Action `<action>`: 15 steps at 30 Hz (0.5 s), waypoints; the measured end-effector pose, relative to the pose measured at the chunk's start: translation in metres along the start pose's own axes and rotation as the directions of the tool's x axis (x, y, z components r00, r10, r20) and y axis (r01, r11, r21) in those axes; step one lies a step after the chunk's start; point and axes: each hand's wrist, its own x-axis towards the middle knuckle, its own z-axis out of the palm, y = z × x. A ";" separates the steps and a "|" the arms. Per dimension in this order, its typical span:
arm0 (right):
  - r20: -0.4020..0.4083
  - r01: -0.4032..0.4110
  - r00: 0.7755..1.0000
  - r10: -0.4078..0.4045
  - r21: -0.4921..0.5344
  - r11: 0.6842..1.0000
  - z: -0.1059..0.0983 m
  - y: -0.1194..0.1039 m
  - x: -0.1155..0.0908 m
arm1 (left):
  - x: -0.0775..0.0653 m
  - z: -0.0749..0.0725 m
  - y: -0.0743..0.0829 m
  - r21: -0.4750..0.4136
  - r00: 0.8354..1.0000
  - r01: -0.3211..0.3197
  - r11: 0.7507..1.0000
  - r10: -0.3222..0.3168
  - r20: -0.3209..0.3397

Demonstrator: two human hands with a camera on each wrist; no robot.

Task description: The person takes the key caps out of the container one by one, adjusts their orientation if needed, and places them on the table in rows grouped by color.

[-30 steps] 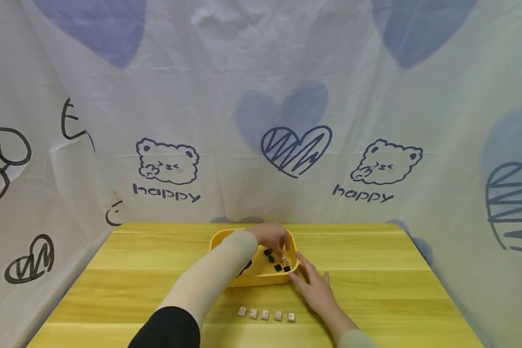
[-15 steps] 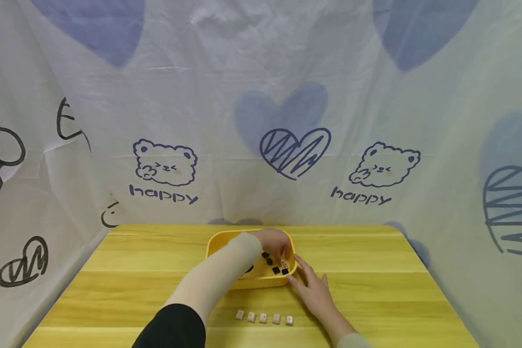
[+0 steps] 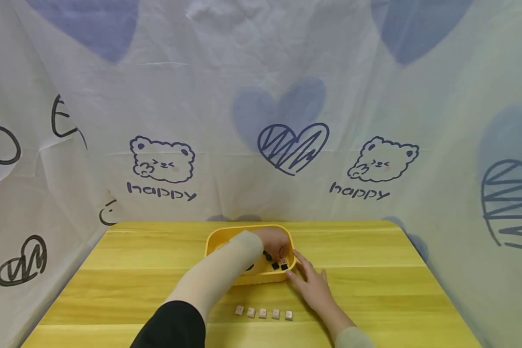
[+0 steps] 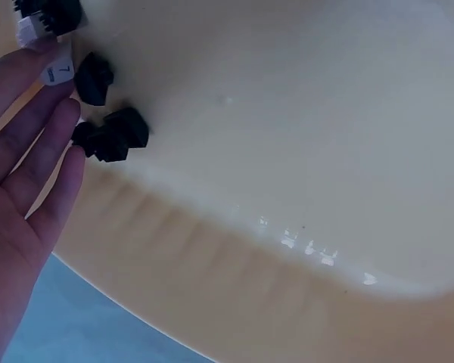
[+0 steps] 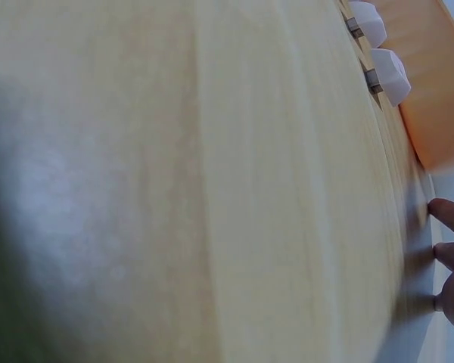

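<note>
The person's left hand point(image 3: 273, 240) is down inside a yellow tray point(image 3: 261, 279), which sits on the wood-patterned table point(image 3: 374, 290) low in the middle of the head view; the arm comes up from the bottom edge in a cream sleeve point(image 3: 219, 270) with a black part further back. In the left wrist view I see that hand at the left edge, its visible fingers long, slightly bent and a little apart, the tips among keycaps at the upper left. One finger reaches a white keycap marked 7 point(image 4: 59, 69); the thumb is out of sight, so I can't tell whether the keycap is pinched or merely touched. Just beside the fingertips lie a single black keycap point(image 4: 94, 79) and, below it, a cluster of black keycaps point(image 4: 125, 128). The right hand point(image 3: 315, 288) lies spread at the tray's lower right corner, thumb and fingers well parted; how hard it presses, if at all, I can't make out. Five white keycaps point(image 3: 263, 313) stand in a row on the table at the bottom centre of the head view, apart from the tray and one another. Behind everything hangs a pale cloth point(image 3: 226, 58) printed with hearts, bears and "happy".
</note>
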 end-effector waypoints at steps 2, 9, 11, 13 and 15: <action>0.004 -0.005 1.000 0.005 -0.007 1.000 0.000 0.000 0.000 | -0.001 0.001 -0.001 -0.010 1.000 0.022 1.000 -0.022 -0.006; 0.005 0.011 1.000 -0.011 -0.005 1.000 0.000 -0.004 0.001 | -0.014 -0.008 -0.004 -0.036 0.997 0.076 0.996 -0.077 -0.018; 0.005 0.007 1.000 -0.007 -0.007 1.000 -0.001 -0.004 0.000 | -0.018 -0.013 -0.002 -0.066 0.998 0.050 0.997 -0.051 -0.023; 0.007 0.000 1.000 0.001 -0.017 1.000 -0.002 -0.003 0.000 | -0.023 -0.018 0.001 -0.090 0.999 0.020 0.996 -0.023 -0.032; 0.013 -0.005 1.000 0.005 -0.021 1.000 -0.002 -0.002 -0.001 | -0.027 -0.022 0.003 -0.109 0.999 -0.002 0.994 -0.001 -0.032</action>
